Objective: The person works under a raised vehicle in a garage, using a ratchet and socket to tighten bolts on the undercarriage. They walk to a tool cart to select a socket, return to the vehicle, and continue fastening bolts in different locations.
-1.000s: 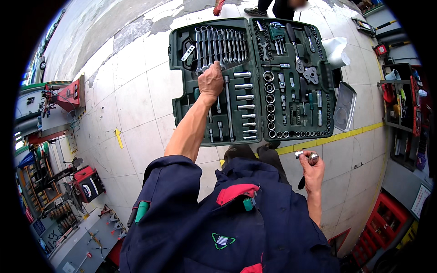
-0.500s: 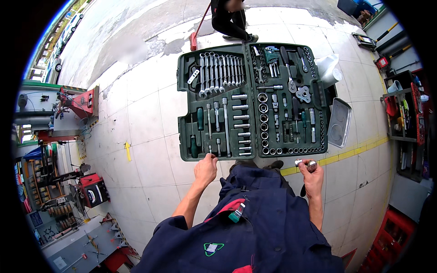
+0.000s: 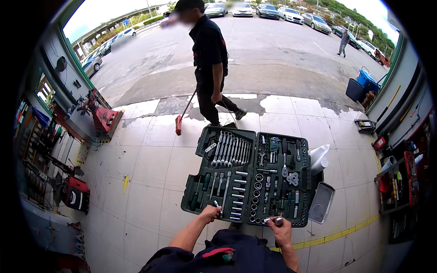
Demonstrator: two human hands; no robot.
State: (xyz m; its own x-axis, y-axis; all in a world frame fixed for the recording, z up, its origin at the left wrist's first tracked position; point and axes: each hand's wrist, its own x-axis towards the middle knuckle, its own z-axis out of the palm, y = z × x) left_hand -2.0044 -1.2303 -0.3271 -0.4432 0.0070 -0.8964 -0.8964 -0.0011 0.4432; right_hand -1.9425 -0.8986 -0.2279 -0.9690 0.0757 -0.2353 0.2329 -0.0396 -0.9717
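Note:
An unfolded dark green tool case (image 3: 249, 200) lies in front of me, its moulded slots filled with combination wrenches (image 3: 231, 149), sockets (image 3: 258, 185), screwdrivers and ratchets. At the near left edge of the case, my left hand (image 3: 210, 213) pinches a short silver bar (image 3: 216, 204); its lower end is hidden by the fingers. By the near right edge, my right hand (image 3: 281, 233) is closed round a ratchet wrench (image 3: 278, 221) with a round chrome head. A small silver piece (image 3: 267, 220) shows at its fingertips, too small to make out.
Beyond the case a person (image 3: 209, 63) in dark clothes stands beside a red broom (image 3: 178, 123). A metal tray (image 3: 322, 203) and a white roll (image 3: 320, 162) sit at the case's right. A tool cart (image 3: 398, 182) stands farther right, a red machine (image 3: 105, 117) at left.
The view has tilted up, bringing the parked cars and the whole person with the broom into sight. My left hand has the short silver bar at the case's edge; my right hand keeps the ratchet wrench.

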